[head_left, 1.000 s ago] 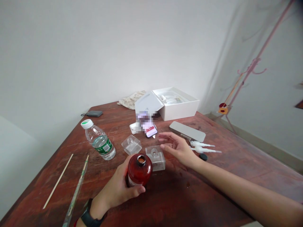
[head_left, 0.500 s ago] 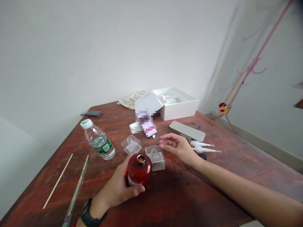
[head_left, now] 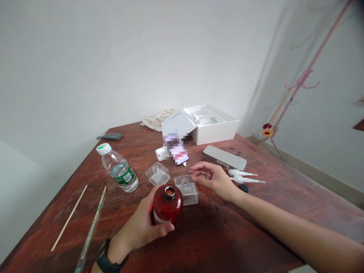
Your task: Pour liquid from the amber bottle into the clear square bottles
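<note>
Your right hand [head_left: 214,182] is curling its fingers in a little, loosely open and gripping nothing. On the wooden table [head_left: 284,182], a white box [head_left: 216,133] is sitting at the far side. Your left hand [head_left: 139,223] is gripping a brown glass bottle [head_left: 167,203] upright, near the table's near edge. Your right fingertips [head_left: 192,169] are hovering just beside a clear square bottle [head_left: 186,190], with a second clear square bottle [head_left: 157,174] sitting to its left. A water bottle [head_left: 121,170] is lying further left.

Stuff laid out on the wooden table [head_left: 216,235]
Two square glass bottles [head_left: 157,174] sat side by side, plastic water bottle [head_left: 118,168] to their left, open cardboard box [head_left: 213,131] behind.
</note>
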Demonstrator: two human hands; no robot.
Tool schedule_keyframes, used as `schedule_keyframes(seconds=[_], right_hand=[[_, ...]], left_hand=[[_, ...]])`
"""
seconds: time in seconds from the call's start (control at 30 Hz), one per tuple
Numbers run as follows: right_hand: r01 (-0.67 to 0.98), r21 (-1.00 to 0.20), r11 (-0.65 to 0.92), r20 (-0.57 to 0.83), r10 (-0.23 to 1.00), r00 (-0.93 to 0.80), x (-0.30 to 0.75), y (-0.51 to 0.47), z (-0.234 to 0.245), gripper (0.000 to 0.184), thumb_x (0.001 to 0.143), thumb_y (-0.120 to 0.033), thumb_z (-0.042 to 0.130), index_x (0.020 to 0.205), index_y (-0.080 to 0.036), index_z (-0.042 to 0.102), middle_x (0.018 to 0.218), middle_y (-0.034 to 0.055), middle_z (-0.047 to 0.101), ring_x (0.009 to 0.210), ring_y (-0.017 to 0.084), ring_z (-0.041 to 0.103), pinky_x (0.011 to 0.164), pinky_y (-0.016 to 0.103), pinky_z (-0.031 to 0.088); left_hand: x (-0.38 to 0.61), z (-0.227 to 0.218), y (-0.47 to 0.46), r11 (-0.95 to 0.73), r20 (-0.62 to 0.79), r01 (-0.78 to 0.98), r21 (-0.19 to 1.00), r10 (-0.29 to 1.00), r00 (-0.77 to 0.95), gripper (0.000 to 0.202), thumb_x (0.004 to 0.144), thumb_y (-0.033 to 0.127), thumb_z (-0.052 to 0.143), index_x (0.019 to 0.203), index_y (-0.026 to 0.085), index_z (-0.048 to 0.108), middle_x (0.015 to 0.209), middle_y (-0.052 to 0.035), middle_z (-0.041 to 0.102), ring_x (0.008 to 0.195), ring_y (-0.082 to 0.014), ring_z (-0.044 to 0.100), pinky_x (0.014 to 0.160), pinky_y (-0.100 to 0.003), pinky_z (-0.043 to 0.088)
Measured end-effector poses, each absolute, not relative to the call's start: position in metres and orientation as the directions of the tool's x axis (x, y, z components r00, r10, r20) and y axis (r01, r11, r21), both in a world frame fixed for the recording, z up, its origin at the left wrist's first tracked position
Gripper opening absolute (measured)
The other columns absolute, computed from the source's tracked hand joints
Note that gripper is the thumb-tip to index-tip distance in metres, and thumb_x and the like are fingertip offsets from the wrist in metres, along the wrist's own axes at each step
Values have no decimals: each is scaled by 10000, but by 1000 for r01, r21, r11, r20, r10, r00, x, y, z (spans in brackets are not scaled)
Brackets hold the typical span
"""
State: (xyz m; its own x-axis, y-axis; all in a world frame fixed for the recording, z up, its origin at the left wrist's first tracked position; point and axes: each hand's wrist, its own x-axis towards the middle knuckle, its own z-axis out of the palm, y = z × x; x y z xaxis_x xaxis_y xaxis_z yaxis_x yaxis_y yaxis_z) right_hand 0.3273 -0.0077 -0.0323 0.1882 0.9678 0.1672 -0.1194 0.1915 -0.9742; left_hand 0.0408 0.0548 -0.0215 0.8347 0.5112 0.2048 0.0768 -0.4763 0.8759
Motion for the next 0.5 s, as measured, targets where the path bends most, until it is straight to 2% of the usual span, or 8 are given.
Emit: schedule_keyframes(seconds=[0.5], right_hand=[[-162,-974,157,131,979,157,323,-15,-27,376,653,-325,1020,927,-206,792,863,39,837,777,166,791,773,312,647]], left_hand=[[40,-21,55,-479,208,80,874,517,830,878,859,759,777,1494,210,521,1392,-138,685,1230,-362,664,1123,-428,483]])
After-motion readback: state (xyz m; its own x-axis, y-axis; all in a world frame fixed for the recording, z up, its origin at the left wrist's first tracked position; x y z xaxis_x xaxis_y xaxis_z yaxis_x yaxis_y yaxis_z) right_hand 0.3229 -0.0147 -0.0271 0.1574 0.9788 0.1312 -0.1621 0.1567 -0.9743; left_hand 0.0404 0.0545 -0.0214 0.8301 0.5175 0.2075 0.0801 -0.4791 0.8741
